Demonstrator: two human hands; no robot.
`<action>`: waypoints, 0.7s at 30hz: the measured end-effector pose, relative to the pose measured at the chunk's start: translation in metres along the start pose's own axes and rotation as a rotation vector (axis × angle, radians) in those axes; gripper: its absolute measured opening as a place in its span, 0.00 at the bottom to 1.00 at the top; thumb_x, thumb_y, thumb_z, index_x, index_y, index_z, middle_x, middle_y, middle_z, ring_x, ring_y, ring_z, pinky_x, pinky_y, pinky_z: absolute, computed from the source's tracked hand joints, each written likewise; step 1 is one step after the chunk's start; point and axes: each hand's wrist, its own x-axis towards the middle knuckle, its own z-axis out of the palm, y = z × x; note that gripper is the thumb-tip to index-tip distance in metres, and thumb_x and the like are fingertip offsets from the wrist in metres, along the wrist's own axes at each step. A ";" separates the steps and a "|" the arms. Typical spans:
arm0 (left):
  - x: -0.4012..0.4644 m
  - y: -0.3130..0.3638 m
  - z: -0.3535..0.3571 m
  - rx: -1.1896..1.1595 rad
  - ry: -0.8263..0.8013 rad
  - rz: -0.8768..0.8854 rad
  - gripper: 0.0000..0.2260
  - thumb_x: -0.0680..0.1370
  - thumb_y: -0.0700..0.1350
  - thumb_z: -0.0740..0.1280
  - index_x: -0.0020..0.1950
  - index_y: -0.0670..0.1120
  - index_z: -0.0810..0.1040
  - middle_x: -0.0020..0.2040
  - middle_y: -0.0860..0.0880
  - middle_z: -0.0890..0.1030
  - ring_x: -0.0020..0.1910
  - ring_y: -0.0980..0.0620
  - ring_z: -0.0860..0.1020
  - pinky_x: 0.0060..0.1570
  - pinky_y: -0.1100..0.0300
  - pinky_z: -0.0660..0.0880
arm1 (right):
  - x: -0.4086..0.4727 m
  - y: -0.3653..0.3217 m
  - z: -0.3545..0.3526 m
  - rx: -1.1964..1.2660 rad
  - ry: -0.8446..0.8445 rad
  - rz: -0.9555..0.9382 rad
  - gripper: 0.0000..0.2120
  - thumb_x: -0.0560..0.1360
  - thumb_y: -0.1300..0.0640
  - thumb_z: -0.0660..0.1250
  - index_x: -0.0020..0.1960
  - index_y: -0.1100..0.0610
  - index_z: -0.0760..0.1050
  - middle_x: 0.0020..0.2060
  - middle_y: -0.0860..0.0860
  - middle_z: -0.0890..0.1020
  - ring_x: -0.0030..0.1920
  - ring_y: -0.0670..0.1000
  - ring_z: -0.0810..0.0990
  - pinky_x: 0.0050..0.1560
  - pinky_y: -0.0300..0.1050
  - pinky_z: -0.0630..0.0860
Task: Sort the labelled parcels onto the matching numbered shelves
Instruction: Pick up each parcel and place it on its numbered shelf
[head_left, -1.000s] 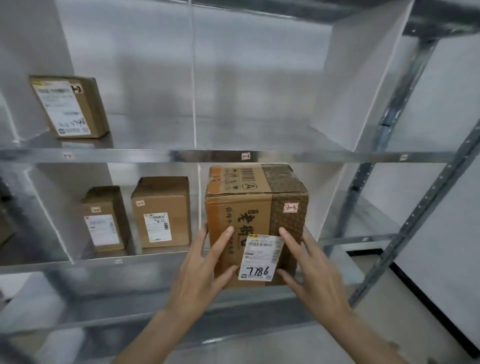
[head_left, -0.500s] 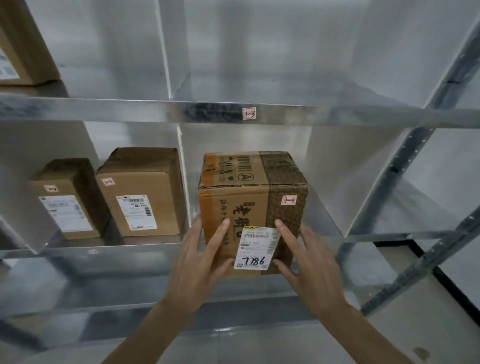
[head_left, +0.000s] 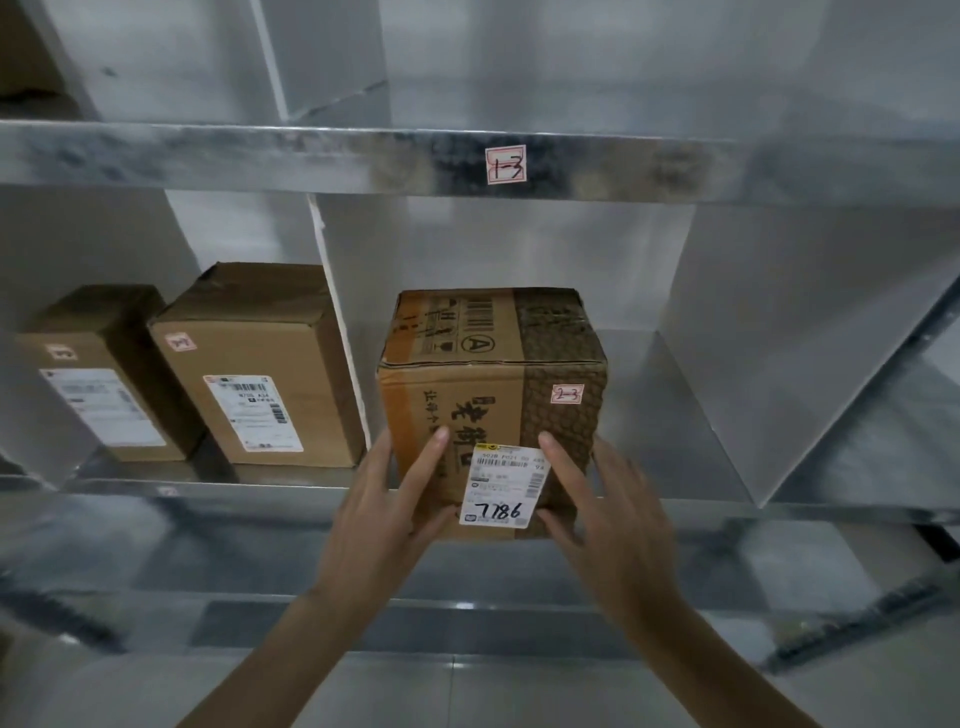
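Observation:
A brown cardboard parcel (head_left: 488, 384) sits on the middle metal shelf (head_left: 675, 506), in the bay right of a white divider. It carries a small tag reading 2-3 and a white shipping label marked 7186. My left hand (head_left: 379, 499) lies against the parcel's front left with straight fingers. My right hand (head_left: 602, 499) lies against its front right, fingers spread and straight. The shelf edge above bears a tag reading 1-3 (head_left: 505, 164).
Two more brown parcels (head_left: 260, 364) (head_left: 104, 374) with white labels stand in the bay to the left. A white divider (head_left: 337, 332) separates the bays. A slanted white panel and a metal upright (head_left: 883, 364) close the right side. A lower shelf runs below.
The view has moved closer and lower toward the middle shelf. The parcel has slid a little deeper into its bay, with both hands still flat against its front.

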 end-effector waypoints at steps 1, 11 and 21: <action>0.002 -0.002 0.003 0.007 0.001 0.002 0.42 0.74 0.56 0.71 0.82 0.57 0.51 0.77 0.39 0.63 0.68 0.38 0.75 0.52 0.41 0.81 | 0.001 0.002 0.003 0.001 -0.005 0.000 0.60 0.65 0.48 0.84 0.84 0.41 0.48 0.70 0.62 0.75 0.67 0.57 0.73 0.53 0.61 0.82; 0.010 -0.017 0.023 0.021 0.017 0.023 0.42 0.75 0.56 0.69 0.82 0.60 0.48 0.79 0.39 0.59 0.69 0.39 0.75 0.47 0.43 0.83 | 0.007 0.011 0.024 0.027 -0.061 0.014 0.60 0.68 0.49 0.82 0.84 0.40 0.43 0.70 0.63 0.75 0.65 0.58 0.74 0.53 0.59 0.81; 0.006 -0.024 0.043 0.105 0.023 0.027 0.48 0.72 0.53 0.75 0.83 0.58 0.47 0.81 0.35 0.53 0.72 0.33 0.71 0.55 0.41 0.79 | 0.006 0.025 0.041 -0.128 -0.116 -0.011 0.61 0.66 0.40 0.81 0.84 0.41 0.42 0.76 0.68 0.66 0.74 0.69 0.70 0.61 0.73 0.75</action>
